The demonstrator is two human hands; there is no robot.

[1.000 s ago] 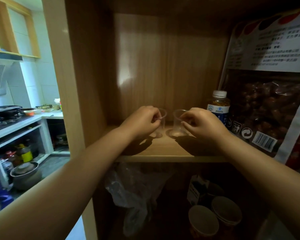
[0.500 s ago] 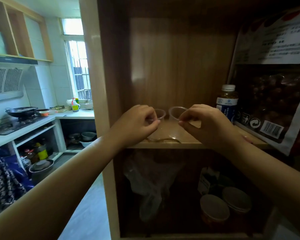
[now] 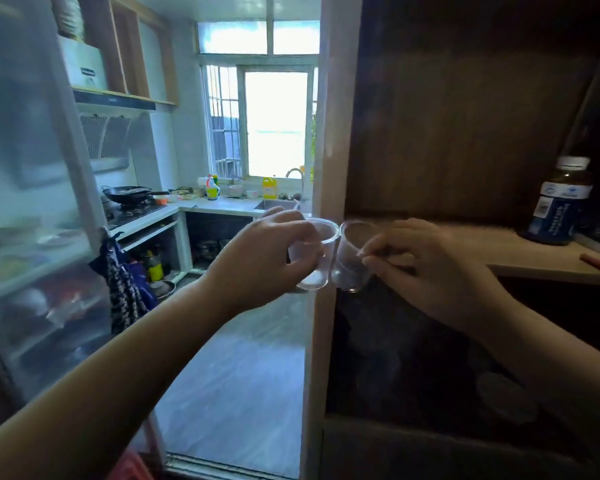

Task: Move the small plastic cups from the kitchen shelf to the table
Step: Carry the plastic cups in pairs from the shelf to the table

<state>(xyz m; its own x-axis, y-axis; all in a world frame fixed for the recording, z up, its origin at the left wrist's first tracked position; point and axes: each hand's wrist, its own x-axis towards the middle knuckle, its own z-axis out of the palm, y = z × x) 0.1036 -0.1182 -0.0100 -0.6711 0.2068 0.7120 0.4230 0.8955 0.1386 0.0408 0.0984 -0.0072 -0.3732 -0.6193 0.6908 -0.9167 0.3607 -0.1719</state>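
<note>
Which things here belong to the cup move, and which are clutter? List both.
Job: left hand holding a clear cup; right hand holding another clear cup; wooden shelf.
Clutter: bottle, wok, yellow jug.

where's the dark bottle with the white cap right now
In the head view, the bottle stands upright at the far right on the wooden shelf, well to the right of the right hand and its cup.

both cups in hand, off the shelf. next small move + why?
Probably keep both cups upright and carry them away from the shelf, toward the table, which is not in view. The left hand holds one clear cup, the right hand the other cup, both already lifted clear of the shelf's front edge.
</note>
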